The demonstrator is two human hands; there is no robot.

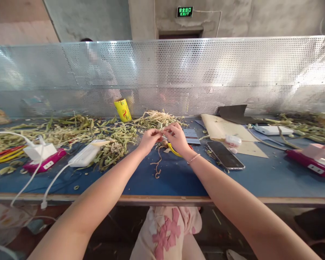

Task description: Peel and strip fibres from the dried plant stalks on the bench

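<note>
Forearms [105,191]; thin strand [159,159] lengthwise toward table edge [165,198]

The perforated screen [157,72] is shiny metal; the phone [225,155] has a smooth, glossy face. The dried plants [115,142] and concrete wall [265,20] look rough and matt.

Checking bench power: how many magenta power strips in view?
2. One strip lies left of the left hand, a white adapter on it; the other strip lies at far right, cut by the frame edge. The stalks could hide more.
</note>
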